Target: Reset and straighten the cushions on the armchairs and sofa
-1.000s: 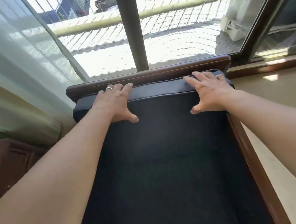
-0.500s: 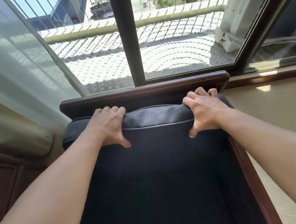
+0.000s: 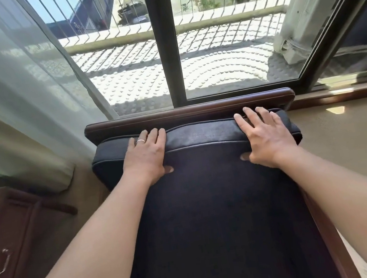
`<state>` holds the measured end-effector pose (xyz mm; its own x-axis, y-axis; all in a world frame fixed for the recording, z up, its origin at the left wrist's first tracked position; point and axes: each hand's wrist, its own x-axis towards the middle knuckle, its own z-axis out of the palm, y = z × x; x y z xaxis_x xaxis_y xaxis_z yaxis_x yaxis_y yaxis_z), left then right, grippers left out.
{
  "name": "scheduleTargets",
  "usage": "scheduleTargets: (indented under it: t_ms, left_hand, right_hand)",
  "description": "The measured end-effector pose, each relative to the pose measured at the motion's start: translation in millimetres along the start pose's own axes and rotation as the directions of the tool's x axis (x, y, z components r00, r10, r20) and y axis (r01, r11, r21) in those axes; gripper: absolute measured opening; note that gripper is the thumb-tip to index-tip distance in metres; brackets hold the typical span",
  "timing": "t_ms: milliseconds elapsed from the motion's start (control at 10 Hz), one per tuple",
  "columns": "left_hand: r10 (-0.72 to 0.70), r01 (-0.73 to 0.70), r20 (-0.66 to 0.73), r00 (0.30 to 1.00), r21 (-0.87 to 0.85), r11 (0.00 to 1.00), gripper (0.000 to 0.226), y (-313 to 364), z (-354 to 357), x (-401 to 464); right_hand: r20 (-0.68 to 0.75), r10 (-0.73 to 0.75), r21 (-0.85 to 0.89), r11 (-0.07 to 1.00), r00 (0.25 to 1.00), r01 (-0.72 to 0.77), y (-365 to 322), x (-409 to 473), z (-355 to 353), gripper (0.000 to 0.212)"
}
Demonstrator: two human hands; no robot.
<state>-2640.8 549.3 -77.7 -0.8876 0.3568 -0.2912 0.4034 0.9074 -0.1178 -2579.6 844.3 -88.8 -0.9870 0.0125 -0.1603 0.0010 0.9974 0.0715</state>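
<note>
— So, where is the cushion (image 3: 212, 206) found?

— It is laid dark and long down the middle of the head view, set within the armchair (image 3: 188, 114); its far edge is tucked just below the wooden back rail, and a wooden side rail is seen along its right edge.

— And how is it held?

— The left hand (image 3: 146, 155) is laid over the far edge on the left, fingers draped flat across the top and the thumb pressed into the front face. A ring (image 3: 140, 141) is worn on one finger. The right hand (image 3: 265, 136) is placed the same way on the right. Nothing is pinched or clenched; both hands are spread wide and pressed flat on the cushion.

— What is seen around it?

— A curtain (image 3: 4, 107) is hung at left, a wooden cabinet (image 3: 8, 250) stands below it, and a window (image 3: 223, 48) onto a balcony is seen behind the chair.
</note>
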Motion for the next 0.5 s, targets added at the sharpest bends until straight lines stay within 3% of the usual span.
scheduleTargets:
  t_ms: [200,500]
  left_hand:
    - [-0.108,0.110,-0.055,0.993,0.044,0.993,0.103,13.0,5.3,-24.4]
    - [-0.086,0.101,-0.144,0.986,0.101,0.990,0.076,-17.6,-13.0,-129.5]
  right_hand:
    - [-0.104,-0.004,-0.072,0.997,0.995,-0.003,-14.7,-22.6,-1.8,0.101]
    - [0.053,-0.016,0.012,1.000,0.998,0.015,-21.7,-110.1,-40.0,0.066]
